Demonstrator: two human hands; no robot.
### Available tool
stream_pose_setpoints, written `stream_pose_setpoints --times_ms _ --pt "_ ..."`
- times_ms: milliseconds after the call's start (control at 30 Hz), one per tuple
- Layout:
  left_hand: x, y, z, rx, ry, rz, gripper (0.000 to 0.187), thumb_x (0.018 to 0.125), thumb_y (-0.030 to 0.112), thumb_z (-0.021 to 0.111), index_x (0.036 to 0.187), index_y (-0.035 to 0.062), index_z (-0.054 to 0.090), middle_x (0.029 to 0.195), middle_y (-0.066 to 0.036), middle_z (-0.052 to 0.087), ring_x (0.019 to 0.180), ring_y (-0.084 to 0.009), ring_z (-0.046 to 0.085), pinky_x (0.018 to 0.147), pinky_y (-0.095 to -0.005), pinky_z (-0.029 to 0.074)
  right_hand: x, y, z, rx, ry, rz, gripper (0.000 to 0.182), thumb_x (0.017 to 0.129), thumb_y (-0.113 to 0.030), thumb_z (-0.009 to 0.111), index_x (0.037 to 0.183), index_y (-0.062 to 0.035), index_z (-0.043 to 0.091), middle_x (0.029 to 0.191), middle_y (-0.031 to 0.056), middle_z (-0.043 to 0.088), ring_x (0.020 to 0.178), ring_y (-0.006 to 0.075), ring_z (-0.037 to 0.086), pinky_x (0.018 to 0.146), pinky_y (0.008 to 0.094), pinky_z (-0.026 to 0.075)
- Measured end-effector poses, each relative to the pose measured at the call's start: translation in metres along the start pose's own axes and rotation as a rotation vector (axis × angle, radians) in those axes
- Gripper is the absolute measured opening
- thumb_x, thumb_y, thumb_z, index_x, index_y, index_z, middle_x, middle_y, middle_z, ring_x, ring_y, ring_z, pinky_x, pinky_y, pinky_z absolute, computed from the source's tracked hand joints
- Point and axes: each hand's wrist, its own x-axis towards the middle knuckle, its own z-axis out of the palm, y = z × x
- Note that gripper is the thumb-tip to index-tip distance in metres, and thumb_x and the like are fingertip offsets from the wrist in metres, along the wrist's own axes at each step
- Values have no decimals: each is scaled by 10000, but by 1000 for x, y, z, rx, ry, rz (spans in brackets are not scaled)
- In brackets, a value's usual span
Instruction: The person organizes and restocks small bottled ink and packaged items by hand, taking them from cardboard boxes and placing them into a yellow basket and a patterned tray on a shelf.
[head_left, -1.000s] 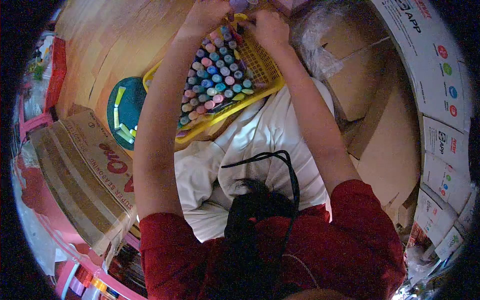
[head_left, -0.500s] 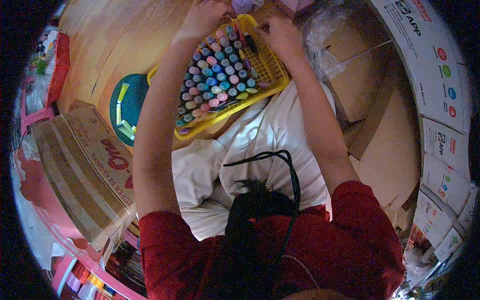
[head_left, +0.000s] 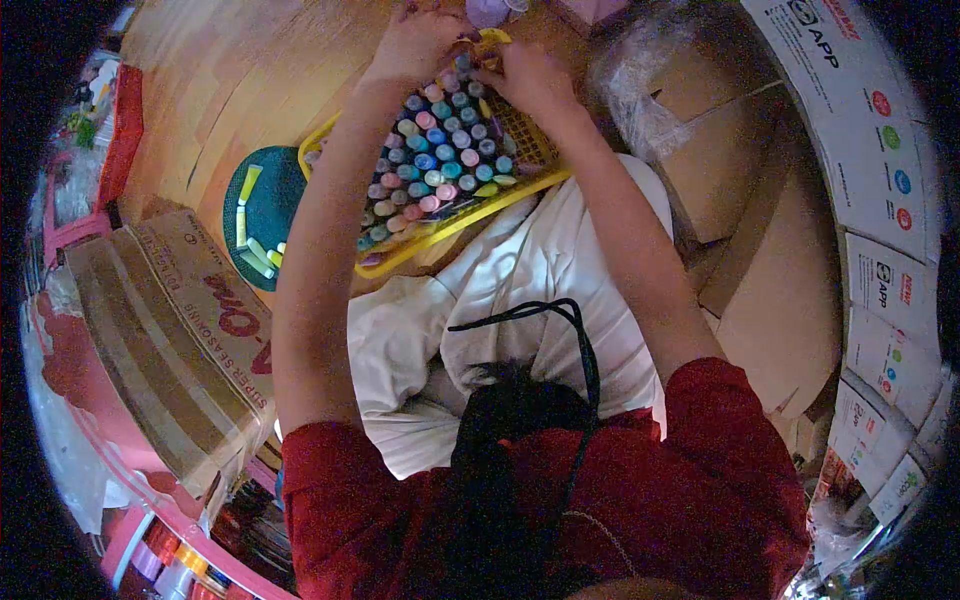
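Observation:
A yellow plastic basket (head_left: 470, 220) holds many capped markers (head_left: 440, 165) standing upright, their round ends in blues, pinks, greys and greens. My left hand (head_left: 425, 45) is at the basket's far end with its fingers curled inward; what lies in them is too dark to make out. Over the far right part of the basket reaches my right hand (head_left: 535, 75), its fingertips drawn together beside the farthest markers, and their contents are hidden. Left of the basket, a round dark green mesh tray (head_left: 265, 185) carries several yellow-green and whitish markers (head_left: 250, 185).
A brown cardboard box (head_left: 165, 330) stands at the left, with a red basket (head_left: 122, 130) beyond it. Flattened cardboard (head_left: 770, 310) and clear plastic wrap (head_left: 645, 95) lie to the right, beside white printed boxes (head_left: 880, 180). A purple round object (head_left: 488, 10) sits beyond the basket.
My right hand has moved left from the basket's right rim to over its far markers, closer to my left hand. My left hand has shifted slightly.

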Motion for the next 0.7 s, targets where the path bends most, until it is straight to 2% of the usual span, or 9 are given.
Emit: stream_pose_setpoints --times_ms 100,267,700 --pt "3 4 0 71 -28 -47 214 795 236 502 938 152 637 870 -119 628 821 -296 599 756 -423 468 4 5 6 92 -28 -4 327 725 -349 649 861 -52 634 796 199 616 752 359 598 706 436 482" --pt "21 -4 12 224 -117 -57 201 793 303 530 834 150 653 780 -102 638 718 -295 617 731 -432 471 -5 13 3 -62 46 14 329 712 -322 663 835 -19 625 770 201 614 751 354 599 709 433 483" --pt "26 23 -12 289 -159 -120 201 784 207 462 784 88 624 804 -87 635 791 -262 600 833 -457 370 -12 5 -6 -149 81 67 329 703 -328 666 792 -13 630 765 201 616 745 357 607 672 437 496"
